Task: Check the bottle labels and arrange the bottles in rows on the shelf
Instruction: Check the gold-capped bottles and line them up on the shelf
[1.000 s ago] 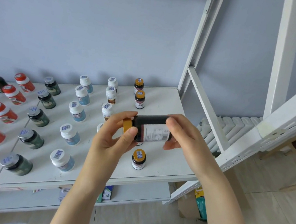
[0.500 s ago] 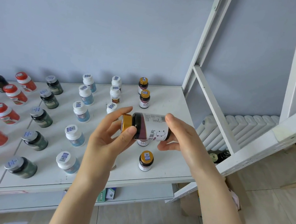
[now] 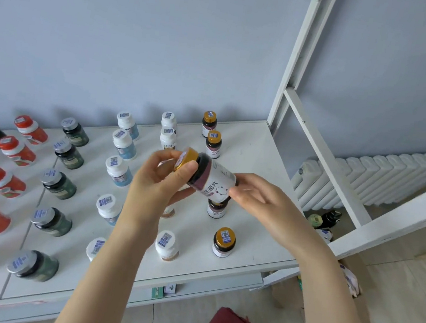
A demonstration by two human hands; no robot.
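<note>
A dark bottle with a gold cap and a white label (image 3: 211,178) is held tilted on its side above the white shelf (image 3: 251,150). My left hand (image 3: 161,181) grips its gold cap end. My right hand (image 3: 253,196) pinches its base end. Under it stand rows of upright bottles: gold-capped ones (image 3: 223,241) on the right, white-capped ones (image 3: 123,144) in the middle, grey-capped dark green ones (image 3: 58,184) and red ones (image 3: 3,182) on the left. One gold-capped bottle (image 3: 216,208) is partly hidden below the held bottle.
The shelf's white frame with a diagonal brace (image 3: 326,157) stands on the right. A white radiator (image 3: 377,180) runs along the blue wall. A cardboard box with more bottles (image 3: 325,222) sits on the floor. A lower shelf holds small boxes (image 3: 163,290).
The held bottle has been turned and tipped, cap end now raised toward the left, showing a different side of its label. The view has shifted slightly.
</note>
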